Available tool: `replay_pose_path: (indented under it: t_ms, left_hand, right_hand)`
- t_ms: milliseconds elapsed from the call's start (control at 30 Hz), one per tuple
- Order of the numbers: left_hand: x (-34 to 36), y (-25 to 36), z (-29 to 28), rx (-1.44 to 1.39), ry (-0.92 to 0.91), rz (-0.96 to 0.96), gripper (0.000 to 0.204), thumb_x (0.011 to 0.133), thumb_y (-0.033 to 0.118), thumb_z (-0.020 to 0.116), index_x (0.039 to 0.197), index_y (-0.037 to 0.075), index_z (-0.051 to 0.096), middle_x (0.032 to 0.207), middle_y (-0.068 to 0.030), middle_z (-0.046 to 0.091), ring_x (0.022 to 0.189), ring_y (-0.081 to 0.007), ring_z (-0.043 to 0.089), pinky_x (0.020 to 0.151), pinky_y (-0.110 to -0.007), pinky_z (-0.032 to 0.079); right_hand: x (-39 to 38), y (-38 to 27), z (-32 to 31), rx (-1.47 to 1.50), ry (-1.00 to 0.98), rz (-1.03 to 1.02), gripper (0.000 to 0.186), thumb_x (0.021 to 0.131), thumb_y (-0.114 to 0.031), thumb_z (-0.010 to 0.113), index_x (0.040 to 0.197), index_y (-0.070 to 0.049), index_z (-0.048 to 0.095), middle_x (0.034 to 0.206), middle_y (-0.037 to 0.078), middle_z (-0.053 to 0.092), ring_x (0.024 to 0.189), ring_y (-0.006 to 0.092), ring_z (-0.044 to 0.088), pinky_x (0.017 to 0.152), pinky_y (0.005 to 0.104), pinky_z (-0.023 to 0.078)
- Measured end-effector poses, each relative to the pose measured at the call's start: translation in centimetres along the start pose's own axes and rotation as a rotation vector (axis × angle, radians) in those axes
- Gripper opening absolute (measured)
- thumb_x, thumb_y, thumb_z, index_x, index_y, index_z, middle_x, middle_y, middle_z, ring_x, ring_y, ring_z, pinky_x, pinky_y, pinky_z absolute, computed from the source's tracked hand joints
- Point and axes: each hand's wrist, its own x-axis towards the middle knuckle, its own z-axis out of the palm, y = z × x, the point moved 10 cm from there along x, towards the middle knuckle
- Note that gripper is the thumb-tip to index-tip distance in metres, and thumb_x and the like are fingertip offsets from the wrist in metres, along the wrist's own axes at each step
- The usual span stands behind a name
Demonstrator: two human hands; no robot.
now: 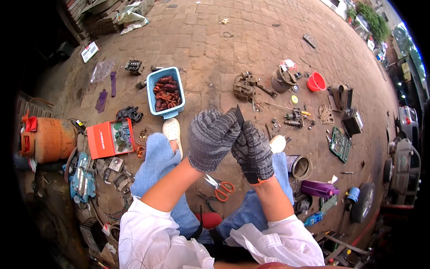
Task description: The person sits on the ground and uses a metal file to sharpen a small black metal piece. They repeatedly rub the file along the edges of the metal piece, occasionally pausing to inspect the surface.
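My left hand (212, 136) and my right hand (254, 150), both in grey striped knit gloves, meet in front of me with fingers closed. A dark, pointed, blade-like piece (240, 116) juts up between them from the top of my right hand. My left fingers press close beside it; what they grip is hidden. Below the hands, scissors (219, 187) with orange handles lie open on the ground. Beyond my left hand stands a light blue basin (181, 109) holding reddish-brown copper wire coils (167, 93).
An orange gas cylinder (56, 140) and a red box (101, 141) of circuit boards lie left. On the right are a red bucket (316, 81), a metal can (301, 167), a green tool case (339, 144) and a purple case (319, 188). Metal parts (245, 86) lie ahead.
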Motion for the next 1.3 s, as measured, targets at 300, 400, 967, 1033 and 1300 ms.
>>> replay_pose_path:
  t_ms: [300,400,967,1033,1300]
  left_hand:
    - [-0.7,0.4,1.6,0.018,-0.056,0.110,0.018,0.069,0.019,0.063,0.084,0.011,0.059,0.067,-0.0071,0.049,0.064,-0.0261,0.049,0.055,-0.038,0.039]
    - [-0.3,0.3,1.7,-0.006,-0.111,0.049,0.020,0.069,0.018,0.063,0.087,0.010,0.060,0.068,-0.0073,0.052,0.064,-0.0256,0.052,0.056,-0.037,0.041]
    - [0.2,-0.8,0.6,-0.378,-0.061,-0.139,0.020,0.069,0.001,0.067,0.088,0.004,0.064,0.078,-0.0070,0.063,0.069,-0.0175,0.060,0.063,-0.027,0.046]
    - [0.3,-0.5,0.6,-0.330,-0.102,-0.122,0.021,0.069,0.003,0.067,0.089,0.006,0.064,0.077,-0.0071,0.062,0.068,-0.0195,0.059,0.062,-0.029,0.045]
    - [0.3,0.9,1.2,-0.140,-0.170,-0.013,0.023,0.069,0.011,0.064,0.092,0.012,0.064,0.068,-0.0046,0.055,0.061,-0.0216,0.053,0.058,-0.033,0.041]
  right_hand:
    - [0.6,0.0,-1.3,-0.222,0.114,-0.089,0.022,0.078,-0.013,0.056,0.097,-0.002,0.054,0.069,0.013,0.055,0.062,0.0287,0.055,0.055,0.0361,0.044]
    - [-0.3,-0.5,1.9,0.585,-0.040,0.319,0.018,0.086,-0.027,0.049,0.080,-0.010,0.052,0.056,0.000,0.044,0.045,0.0128,0.042,0.040,0.0251,0.035]
    - [1.0,-3.5,-4.5,0.359,0.190,-0.044,0.013,0.081,-0.016,0.061,0.090,-0.009,0.056,0.069,-0.003,0.053,0.056,0.0085,0.050,0.049,0.0202,0.041]
    - [0.9,-3.8,-4.2,0.316,0.200,-0.028,0.015,0.080,-0.014,0.061,0.092,-0.006,0.057,0.070,-0.002,0.054,0.057,0.0076,0.050,0.050,0.0198,0.041]
    - [0.6,-5.0,-3.9,0.324,0.197,-0.080,0.016,0.078,-0.008,0.061,0.093,-0.003,0.059,0.077,0.001,0.060,0.058,0.0073,0.051,0.052,0.0183,0.040]
